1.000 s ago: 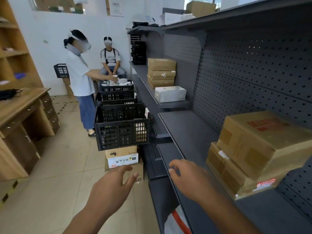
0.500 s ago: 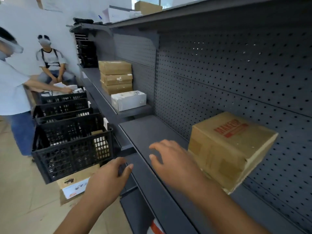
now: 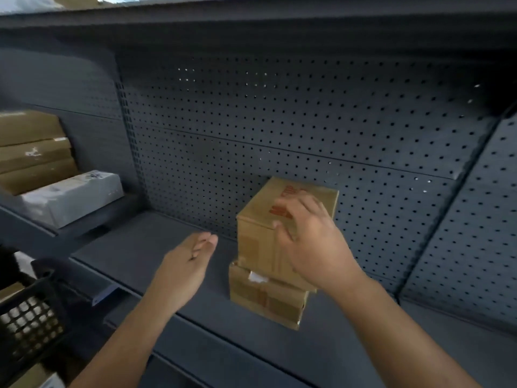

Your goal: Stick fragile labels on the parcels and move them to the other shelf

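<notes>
Hands: right hand (image 3: 310,245) wide, fingers spread over the top front edge of the top box (image 3: 253,242), gripping nothing yet; blur hides whether it touches; left hand (image 3: 181,264) flat, fingers straight and together, above the bare shelf (image 3: 140,247) just left of the stack, holding nothing.
Parcels: top box sits on the bottom box (image 3: 263,299), slightly askew to it; both toward the shelf's back edge, near the pegboard (image 3: 279,121); red print on the top face, partly under the fingers.
Aside: white box (image 3: 72,194) and brown stack (image 3: 30,152) on the next shelf, left; crate (image 3: 28,317) below the front edge, lower left.
Risk: a one-handed pull on the top box could drag the bottom box forward or tip the top one off its skewed seat; the left hand is likely needed on the near side before lifting.
Change: half a second ago both hands were short of the stack, nearer the shelf's front edge; the right is now over the top box, the left further in; the view has swung right, and the people are out of sight.
</notes>
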Action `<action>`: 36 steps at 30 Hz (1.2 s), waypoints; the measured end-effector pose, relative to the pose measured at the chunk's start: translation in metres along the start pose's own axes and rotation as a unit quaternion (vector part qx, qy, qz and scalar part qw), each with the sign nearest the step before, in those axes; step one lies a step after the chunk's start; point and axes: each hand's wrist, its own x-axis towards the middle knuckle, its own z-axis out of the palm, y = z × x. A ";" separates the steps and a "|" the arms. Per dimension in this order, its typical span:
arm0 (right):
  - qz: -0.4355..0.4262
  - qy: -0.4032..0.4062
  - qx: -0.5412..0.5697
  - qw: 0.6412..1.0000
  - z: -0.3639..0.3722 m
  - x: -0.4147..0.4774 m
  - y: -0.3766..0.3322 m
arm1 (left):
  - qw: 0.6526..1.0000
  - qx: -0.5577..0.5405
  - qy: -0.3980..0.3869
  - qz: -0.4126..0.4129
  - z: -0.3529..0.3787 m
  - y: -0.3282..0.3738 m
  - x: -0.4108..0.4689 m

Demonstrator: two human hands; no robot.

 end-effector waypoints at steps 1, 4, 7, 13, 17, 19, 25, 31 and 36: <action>0.018 0.014 0.004 1.000 -0.003 -0.001 0.006 | 1.000 -0.008 -0.006 0.007 0.004 0.004 0.006; 0.093 0.033 0.050 0.994 -0.011 -0.007 0.023 | 0.998 -0.054 -0.024 0.004 0.014 0.019 0.021; 0.200 0.030 0.124 0.971 -0.016 -0.013 0.036 | 0.994 -0.101 -0.037 -0.013 0.022 0.032 0.034; 0.401 -0.010 0.327 0.856 -0.012 -0.014 0.051 | 0.981 -0.149 -0.098 -0.078 0.036 0.049 0.054; 0.459 -0.053 0.366 0.808 0.003 -0.015 0.060 | 0.972 -0.159 -0.132 -0.109 0.044 0.042 0.059; 0.455 -0.063 0.385 0.801 0.010 -0.016 0.064 | 0.973 -0.157 -0.134 -0.104 0.044 0.045 0.054; 0.430 -0.055 0.403 0.806 0.008 -0.021 0.062 | 0.975 -0.161 -0.125 -0.083 0.039 0.045 0.040; 0.425 -0.028 0.398 0.813 -0.010 -0.036 0.059 | 0.973 -0.183 -0.134 -0.046 0.045 0.053 0.022; 0.435 -0.003 0.377 0.818 -0.029 -0.053 0.060 | 0.971 -0.181 -0.153 -0.019 0.055 0.068 0.007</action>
